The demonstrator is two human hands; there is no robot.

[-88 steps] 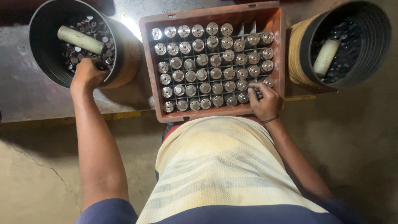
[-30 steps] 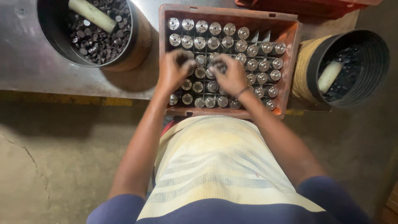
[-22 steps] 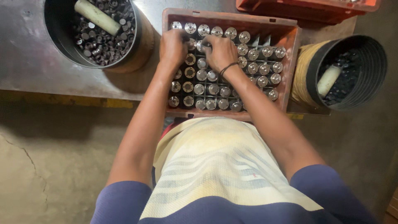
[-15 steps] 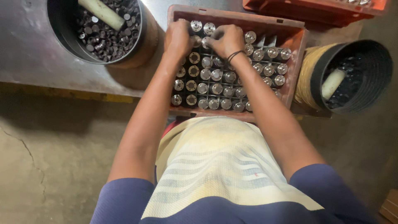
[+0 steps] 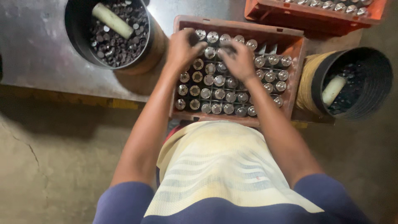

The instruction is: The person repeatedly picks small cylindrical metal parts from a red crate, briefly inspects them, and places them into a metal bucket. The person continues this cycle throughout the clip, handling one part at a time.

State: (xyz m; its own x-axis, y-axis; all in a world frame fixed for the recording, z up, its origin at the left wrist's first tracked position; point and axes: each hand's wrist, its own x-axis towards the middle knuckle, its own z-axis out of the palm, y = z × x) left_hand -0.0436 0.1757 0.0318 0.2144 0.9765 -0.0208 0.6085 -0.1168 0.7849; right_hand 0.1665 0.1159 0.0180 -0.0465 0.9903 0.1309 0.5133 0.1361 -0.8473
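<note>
A reddish-brown plastic crate point(image 5: 300, 62) with a grid of cells stands in front of me, most cells filled with upright shiny metal cylinders point(image 5: 215, 93). My left hand point(image 5: 181, 49) hovers over the crate's far left rows, fingers curled down onto the cylinders. Beside it, my right hand point(image 5: 237, 59) is over the far middle rows, fingers also curled. Both hands are blurred, and what they hold is hidden. A few cells at the far right of the crate show bare dividers.
A black bucket point(image 5: 76, 37) of dark metal parts with a pale cylinder point(image 5: 112, 20) stands at the left. Another black bucket point(image 5: 373, 89) with a pale cylinder point(image 5: 333, 89) stands at the right. A second orange crate point(image 5: 306, 16) lies behind. All rest on a grey metal platform point(image 5: 37, 54).
Both hands have moved from the crate's middle rows to its far rows, staying close together. Before that, the left hand was in the left bucket and the right hand at the crate's near corner.
</note>
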